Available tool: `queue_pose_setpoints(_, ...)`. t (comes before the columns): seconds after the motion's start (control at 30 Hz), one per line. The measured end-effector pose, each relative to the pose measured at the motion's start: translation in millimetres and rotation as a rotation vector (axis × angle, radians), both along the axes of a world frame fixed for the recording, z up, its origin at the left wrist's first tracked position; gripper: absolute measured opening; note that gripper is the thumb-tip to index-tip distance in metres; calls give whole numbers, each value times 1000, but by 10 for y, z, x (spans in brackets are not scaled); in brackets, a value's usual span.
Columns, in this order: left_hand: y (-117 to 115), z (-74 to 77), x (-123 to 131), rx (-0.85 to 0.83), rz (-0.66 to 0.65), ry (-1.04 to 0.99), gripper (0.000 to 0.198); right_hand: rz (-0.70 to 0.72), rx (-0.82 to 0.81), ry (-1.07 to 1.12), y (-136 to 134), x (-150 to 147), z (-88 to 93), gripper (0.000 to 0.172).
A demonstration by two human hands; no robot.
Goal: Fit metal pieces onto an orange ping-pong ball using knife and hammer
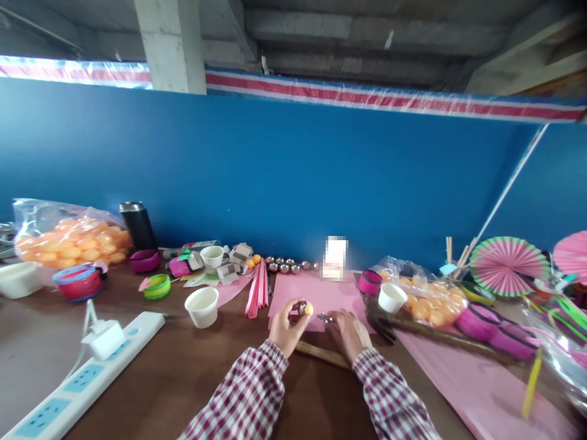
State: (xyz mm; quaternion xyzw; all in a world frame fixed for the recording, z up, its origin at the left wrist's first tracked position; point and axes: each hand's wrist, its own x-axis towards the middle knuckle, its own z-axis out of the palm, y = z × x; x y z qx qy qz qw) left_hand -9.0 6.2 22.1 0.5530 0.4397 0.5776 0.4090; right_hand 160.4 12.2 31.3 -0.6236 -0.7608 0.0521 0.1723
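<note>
Table (153, 394), brown: room to move at seven o'clock of view, right of power strip (94, 371). Pink sheet (316, 292), six o'clock, straight edges. Right hand (349, 333): at silver pieces (325, 318), grip indiscernible. Left hand (285, 328): pinching orange ball (309, 309), at its two o'clock.

Now the brown table (156, 379) is looked down on from the person's head, left hand (287, 329) and right hand (351, 335) seen close from behind, while the blue partition (275, 159) is faced ahead and the concrete ceiling (316, 27) caught above.
</note>
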Motion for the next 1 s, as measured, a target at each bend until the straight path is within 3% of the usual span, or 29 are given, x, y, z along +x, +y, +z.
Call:
queue_pose_setpoints(0.2,-4,8,-6,53,-12,65,36,29,55,12,-64,-6,81,24)
queue_pose_setpoints(0.37,20,35,-21,9,8,-79,40,-1,203,46,-166,-38,146,26)
queue_pose_setpoints(0.57,85,23,-102,-31,103,-143,44,121,166,2,-525,-245,147,18)
queue_pose_setpoints(0.67,116,15,-157,-25,171,-123,43,174,136,-41,-656,-330,101,22)
queue_pose_setpoints(0.87,145,19,-241,-33,283,-117,40,139,108,-82,-732,-378,39,20)
queue_pose_setpoints(1.0,139,5,-271,-56,323,-113,37,54,149,-73,-909,-260,64,19)
